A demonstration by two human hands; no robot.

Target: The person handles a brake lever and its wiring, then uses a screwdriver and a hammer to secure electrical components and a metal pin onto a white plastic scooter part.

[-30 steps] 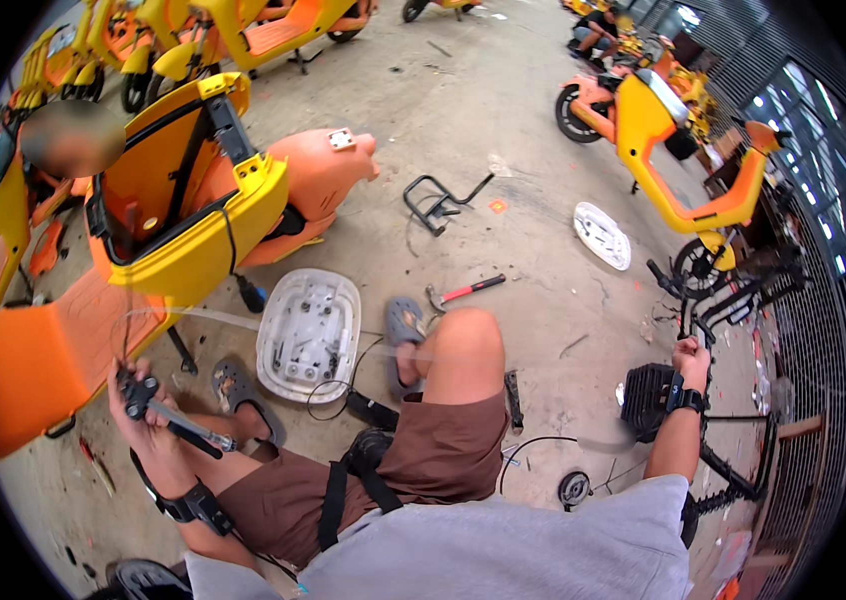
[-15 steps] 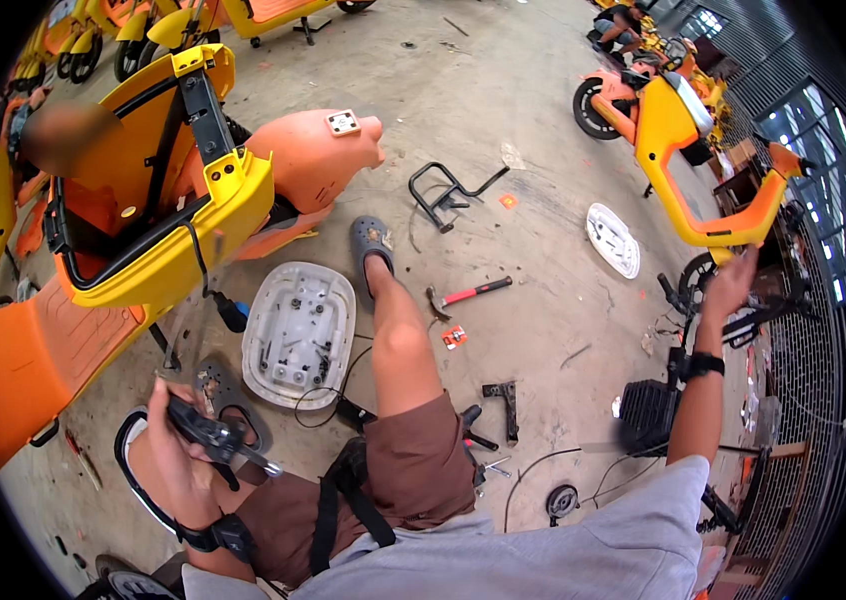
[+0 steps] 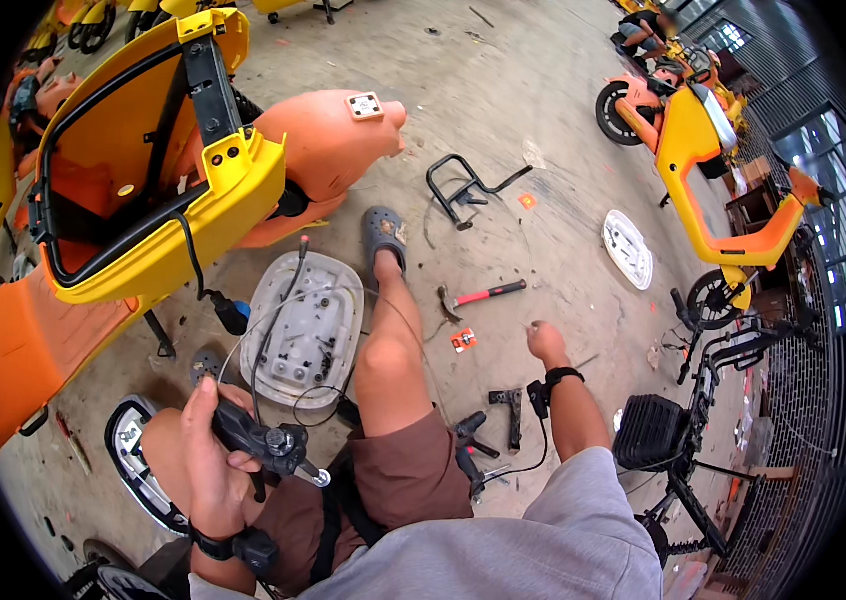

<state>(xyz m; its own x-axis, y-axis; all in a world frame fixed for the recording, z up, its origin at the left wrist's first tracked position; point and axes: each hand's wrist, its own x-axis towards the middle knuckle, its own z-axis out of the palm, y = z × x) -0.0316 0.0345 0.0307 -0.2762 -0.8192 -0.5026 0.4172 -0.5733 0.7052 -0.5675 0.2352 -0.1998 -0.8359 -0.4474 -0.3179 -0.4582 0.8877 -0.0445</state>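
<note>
My left hand [image 3: 211, 435] is closed around a black handlebar brake lever with its grip [image 3: 268, 440], held above my lap; a metal end sticks out of it. From it a black cable [image 3: 268, 340] with a plug at its tip rises across the white plastic tray [image 3: 358, 330], and a thin pale cable arcs over my knee. My right hand [image 3: 547, 343] is closed in a fist, above the floor right of the claw hammer [image 3: 488, 292]. Whatever its fingers pinch is too small to make out.
A yellow and orange scooter body [image 3: 183, 255] stands at my left. On the floor lie a bent black tube bracket [image 3: 463, 190], a white oval cover [image 3: 628, 250] and a black angled part [image 3: 509, 418]. Another scooter [image 3: 693, 170] and a crouching person [image 3: 641, 38] are farther right.
My right hand has swung back from far right toward the middle. My left hand has moved slightly right, turning the brake lever, and its cables now stretch over the tray and my knee.
</note>
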